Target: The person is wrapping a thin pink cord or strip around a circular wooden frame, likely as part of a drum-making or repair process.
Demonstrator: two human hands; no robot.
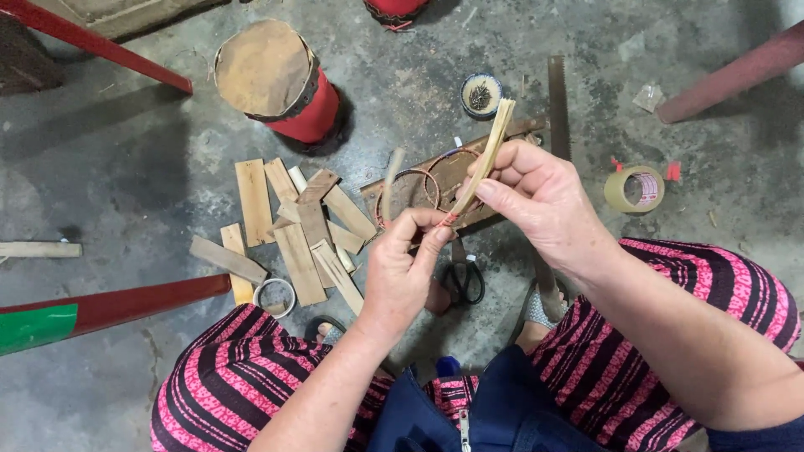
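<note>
Your left hand [402, 272] pinches the lower end of a bundle of thin pale bamboo strips [486, 155] between thumb and fingertips, where a short red binding shows. Your right hand [536, 205] closes around the same bundle just above, fingers curled over it, so the strips rise tilted up and to the right above both hands. Below them, on the grey concrete floor [126, 167], lie a wooden board carrying two wire rings [448, 176], a pair of black-handled scissors [462, 280], and a loose heap of flat wooden slats [297, 226]. A roll of tan packing tape [634, 188] lies to the right, well apart, a long saw blade [558, 105] beside the board, and a red cylindrical drum with a paper-covered top [280, 79] beyond the slats.
</note>
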